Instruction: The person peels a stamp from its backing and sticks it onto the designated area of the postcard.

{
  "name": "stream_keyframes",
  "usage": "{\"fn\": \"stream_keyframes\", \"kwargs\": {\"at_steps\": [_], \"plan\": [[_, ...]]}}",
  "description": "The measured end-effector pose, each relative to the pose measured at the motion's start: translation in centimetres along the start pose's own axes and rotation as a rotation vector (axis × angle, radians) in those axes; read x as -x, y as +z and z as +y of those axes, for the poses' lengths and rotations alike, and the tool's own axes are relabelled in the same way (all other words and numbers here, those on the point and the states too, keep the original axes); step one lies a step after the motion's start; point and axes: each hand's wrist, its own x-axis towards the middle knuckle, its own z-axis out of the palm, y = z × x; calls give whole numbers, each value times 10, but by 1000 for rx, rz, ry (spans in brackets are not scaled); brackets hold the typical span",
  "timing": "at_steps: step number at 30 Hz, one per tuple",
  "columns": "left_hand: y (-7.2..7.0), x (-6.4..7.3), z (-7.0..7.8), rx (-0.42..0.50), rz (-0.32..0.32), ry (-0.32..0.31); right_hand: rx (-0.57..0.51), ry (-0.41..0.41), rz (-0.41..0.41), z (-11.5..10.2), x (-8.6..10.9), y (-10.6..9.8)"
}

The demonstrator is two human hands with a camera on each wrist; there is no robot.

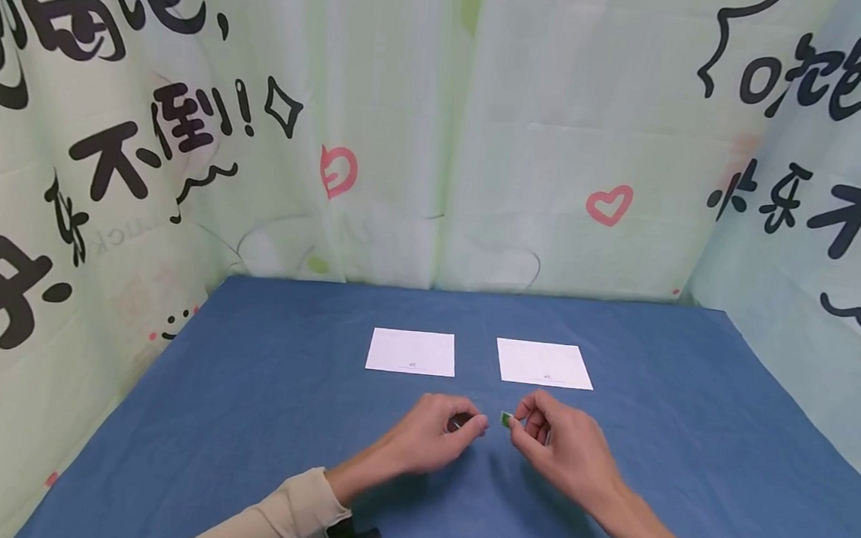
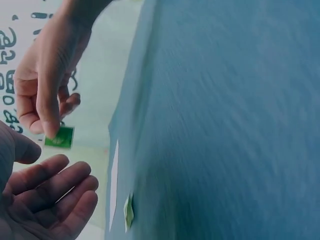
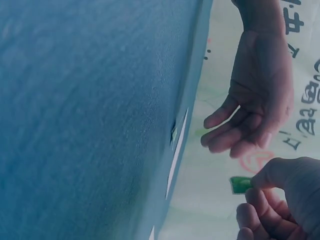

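Thumb and fingertips of my right hand pinch a small green rectangle with a pale edge, like a stamp, above the blue table. My left hand hovers just beside it, fingers loosely bent and holding nothing. In the left wrist view, the green piece is over the left hand's fingers, apart from them. A small dark thing shows through the gap between the left thumb and fingers. Both wrist views show a small flat green piece lying on the cloth near a white paper.
Two white paper sheets lie side by side on the blue cloth, beyond the hands. Printed curtains enclose the table at the back and both sides.
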Motion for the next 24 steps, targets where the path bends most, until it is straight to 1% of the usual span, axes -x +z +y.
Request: {"fn": "stream_keyframes", "kwargs": {"at_steps": [4,8,16,19,24], "plan": [[4,2,4,115,-30,-38,44,-65,40,-4,2,1],[6,3,8,178,-38,-63,82,-114,64,-6,2,1],[8,3,11,227,-25,-75,134,-222,124,-7,3,1],[9,4,12,241,-5,-79,150,-274,145,-8,3,2],[11,5,13,265,50,-102,147,-357,185,-8,5,4]]}}
